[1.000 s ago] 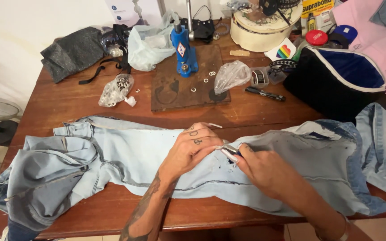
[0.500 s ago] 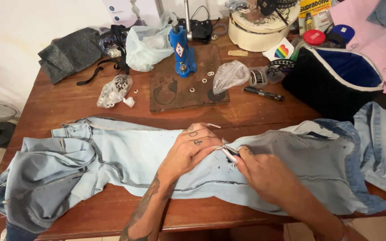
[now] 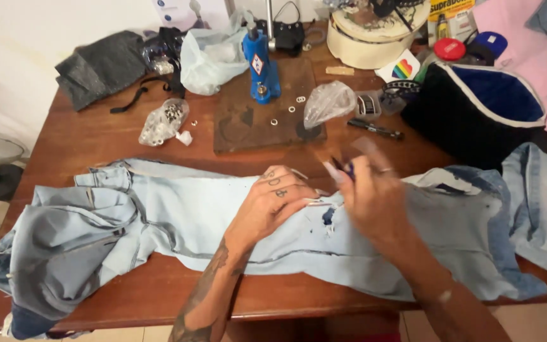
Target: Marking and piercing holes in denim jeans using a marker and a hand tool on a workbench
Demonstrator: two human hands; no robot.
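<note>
Light blue jeans (image 3: pixel 178 218) lie spread across a wooden table (image 3: pixel 96 136). My left hand (image 3: pixel 270 202) presses flat on the denim near a small frayed hole (image 3: pixel 328 218). Just right of it my right hand (image 3: pixel 368 196) is lifted above the fabric and blurred with motion. It pinches a small dark tool (image 3: pixel 344 168) between its fingers; the tool's exact kind is too blurred to tell.
Behind the jeans stand a brown work board (image 3: pixel 254 120) with a blue hand press (image 3: pixel 261 63) and small metal rings, clear bags of fittings (image 3: pixel 163 120), a black pen (image 3: pixel 375 128), a black and blue bag (image 3: pixel 482 111), a round tin (image 3: pixel 375 31) and grey cloth (image 3: pixel 99 63).
My right hand has risen from the denim by the hole, carrying the small tool up and slightly right. My left hand has stayed pressed on the jeans.
</note>
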